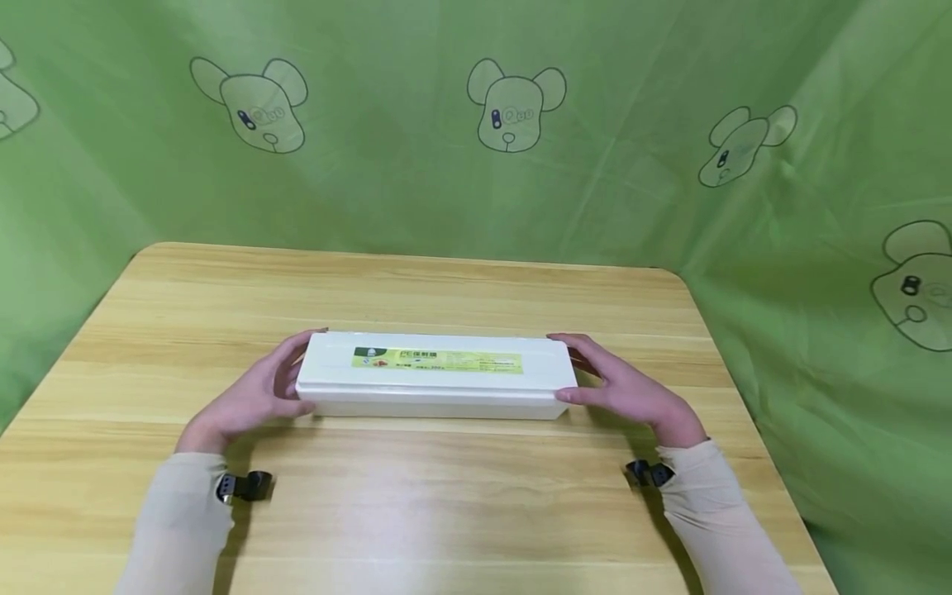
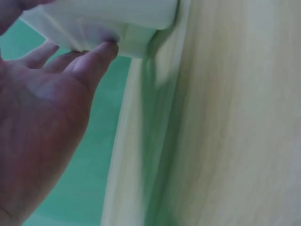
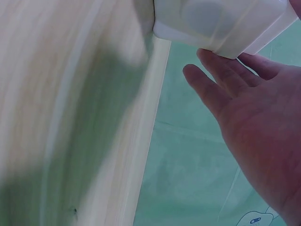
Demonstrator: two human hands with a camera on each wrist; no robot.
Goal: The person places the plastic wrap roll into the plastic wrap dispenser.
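Note:
A long white cling film box (image 1: pixel 439 397) with a yellow-green printed label (image 1: pixel 439 360) on its lid lies crosswise on the table. My left hand (image 1: pixel 256 397) grips its left end, thumb at the front edge and fingers curving round to the back corner. At the opposite end, my right hand (image 1: pixel 621 384) holds it in the same way, thumb on the front corner. The left wrist view shows fingertips against the box's end wall (image 2: pixel 94 35). In the right wrist view, the fingers (image 3: pixel 221 70) reach the box end, the lowest one standing slightly away.
The wooden table (image 1: pixel 446 512) has rounded far corners. Green fabric (image 1: pixel 402 182) with printed bear heads hangs behind it and along both sides. Black wrist-worn devices (image 1: pixel 245 486) sit at both sleeve cuffs, close over the tabletop.

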